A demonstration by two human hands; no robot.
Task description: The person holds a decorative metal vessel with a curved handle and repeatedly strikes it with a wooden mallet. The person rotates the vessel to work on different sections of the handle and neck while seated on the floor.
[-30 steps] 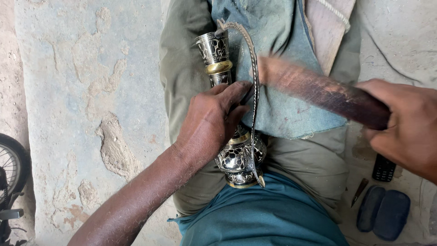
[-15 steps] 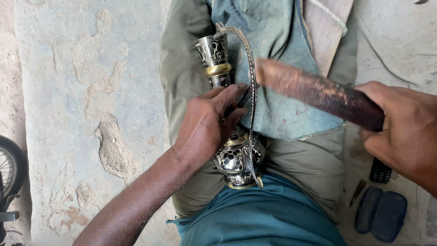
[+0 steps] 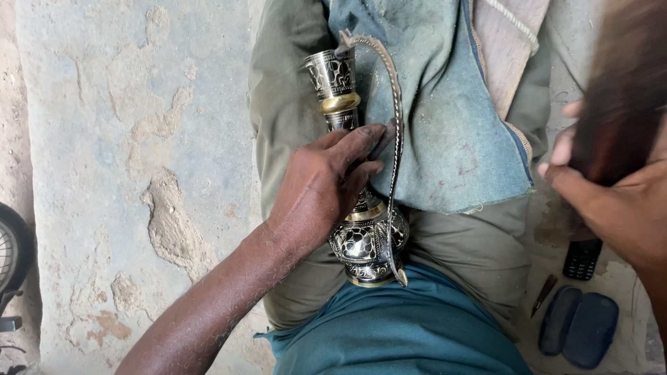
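Engraved metal ewer (image 3: 361,239) on lap, neck under left hand's (image 3: 316,191) fingers (image 3: 361,142).

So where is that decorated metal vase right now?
In the head view, the metal vase lies along the person's lap, left of the blue cloth, gripped round its neck by the left hand.

Bare concrete floor (image 3: 125,139) lies open left of the lap; a wheel (image 3: 10,253) crowds its left edge; at the right edge, a phone (image 3: 581,259), small blade (image 3: 544,294) and blue case (image 3: 580,325) clutter the ground.
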